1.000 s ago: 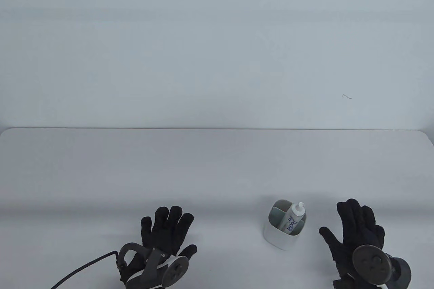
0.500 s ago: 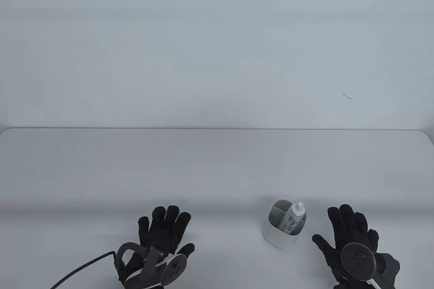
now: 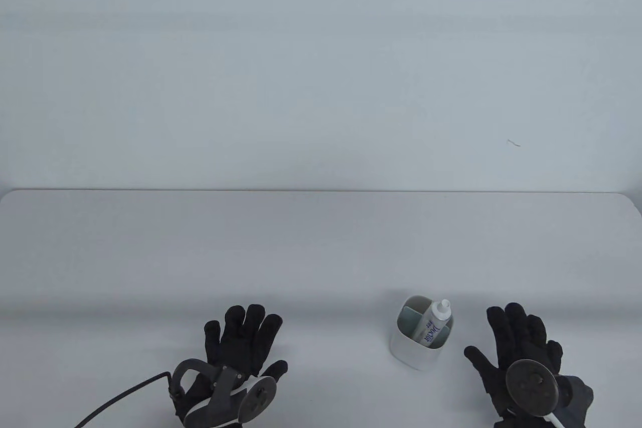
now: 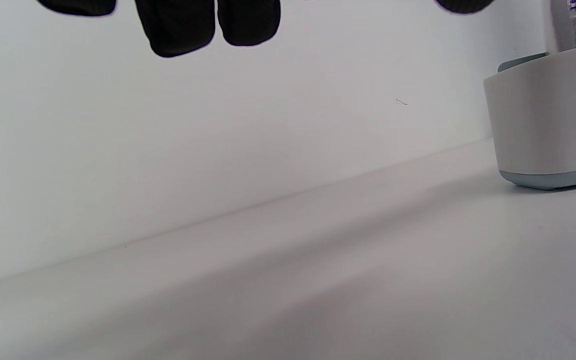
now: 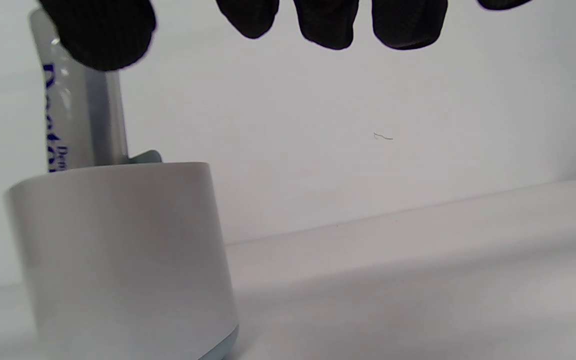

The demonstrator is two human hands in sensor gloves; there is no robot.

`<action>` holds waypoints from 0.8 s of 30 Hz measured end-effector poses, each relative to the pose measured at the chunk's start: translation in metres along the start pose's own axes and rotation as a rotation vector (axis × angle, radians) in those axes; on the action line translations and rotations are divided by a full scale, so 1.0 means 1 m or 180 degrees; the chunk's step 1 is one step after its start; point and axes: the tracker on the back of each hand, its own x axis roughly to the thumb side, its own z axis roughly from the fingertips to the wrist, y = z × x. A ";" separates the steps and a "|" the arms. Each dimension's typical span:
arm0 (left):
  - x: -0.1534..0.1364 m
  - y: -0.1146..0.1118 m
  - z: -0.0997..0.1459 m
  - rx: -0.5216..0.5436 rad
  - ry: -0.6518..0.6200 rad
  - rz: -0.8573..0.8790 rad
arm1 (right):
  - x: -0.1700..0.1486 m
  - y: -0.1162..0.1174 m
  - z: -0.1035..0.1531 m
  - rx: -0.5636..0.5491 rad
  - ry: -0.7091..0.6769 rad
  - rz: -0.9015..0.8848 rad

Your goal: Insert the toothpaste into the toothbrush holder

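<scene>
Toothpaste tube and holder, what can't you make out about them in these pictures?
- White toothpaste tube: lower end hidden inside the white plastic toothbrush holder, all views.
- Tube cap: cut off by the left wrist view's top edge; covered by the right hand's black gloved finger in the right wrist view.
- Blue lettering: partly readable only.

Both hands wear black knit gloves. The left hand (image 3: pixel 244 347) carries a dark grey tracker with a black cable; the right hand (image 3: pixel 516 352) carries a round dark one.

Only the toothbrush holder (image 3: pixel 420 335) with its toothpaste (image 3: pixel 434 322) interrupts the table (image 3: pixel 321 247).
</scene>
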 end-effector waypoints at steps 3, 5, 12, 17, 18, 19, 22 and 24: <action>0.000 0.000 0.000 -0.0002 0.0008 -0.0009 | 0.000 0.000 0.000 0.0001 0.0001 0.0001; 0.000 0.000 0.000 -0.0012 0.0010 -0.0005 | 0.000 0.000 0.000 0.0008 -0.0002 -0.0002; 0.000 0.000 0.000 -0.0022 -0.0003 0.0004 | 0.000 0.000 0.000 0.0005 -0.0002 -0.0001; 0.000 0.000 0.000 -0.0024 -0.0011 0.0005 | 0.000 0.000 0.000 0.0020 0.0012 -0.0006; 0.000 0.000 0.000 -0.0026 -0.0011 0.0007 | 0.000 0.000 0.001 0.0019 0.0014 -0.0008; 0.001 0.000 0.000 -0.0027 -0.0011 0.0007 | 0.000 0.000 0.001 0.0020 0.0015 -0.0009; 0.001 0.000 0.000 -0.0027 -0.0010 0.0003 | 0.000 0.000 0.001 0.0028 0.0012 -0.0015; 0.001 -0.001 0.000 -0.0036 -0.0012 0.0006 | 0.000 0.000 0.000 0.0042 0.0004 -0.0013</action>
